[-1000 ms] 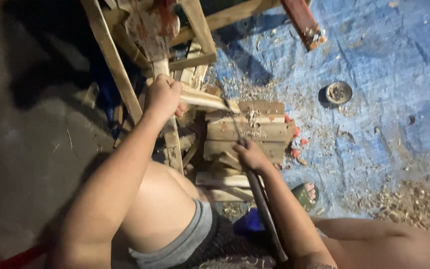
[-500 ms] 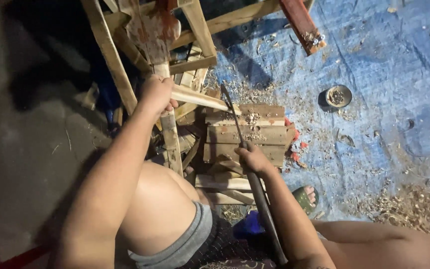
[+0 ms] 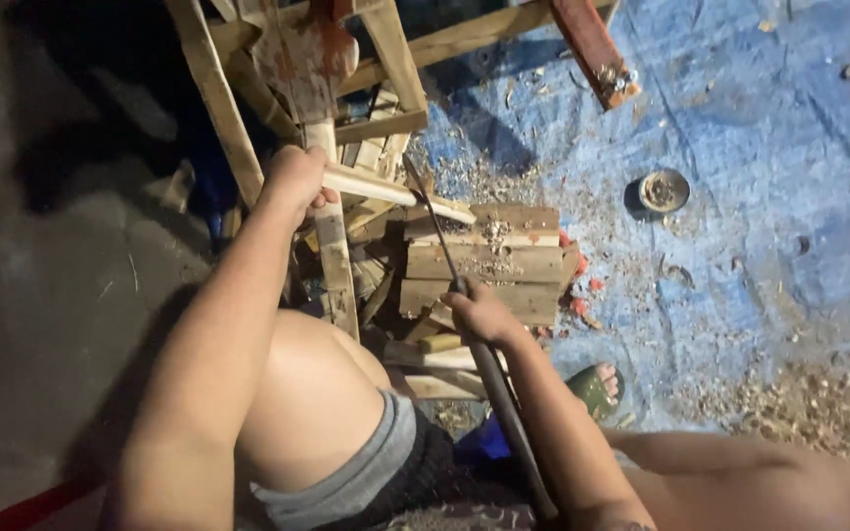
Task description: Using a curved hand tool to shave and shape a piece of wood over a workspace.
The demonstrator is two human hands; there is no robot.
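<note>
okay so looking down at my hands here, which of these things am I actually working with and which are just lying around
In use:
- left hand gripping a pale wood strip
- right hand gripping a long dark blade, laid against the strip
- wooden block underneath

Lying about:
- small round tin
- wood shavings
- blue tarp
- reddish plank

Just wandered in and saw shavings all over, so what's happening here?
A seated person is working wood with a blade. The left hand grips a pale wooden stick and holds it over a stack of wooden blocks. The right hand holds a long-handled knife, its blade up against the stick. Shavings litter the blue tarp, beside a small round tin.
</note>
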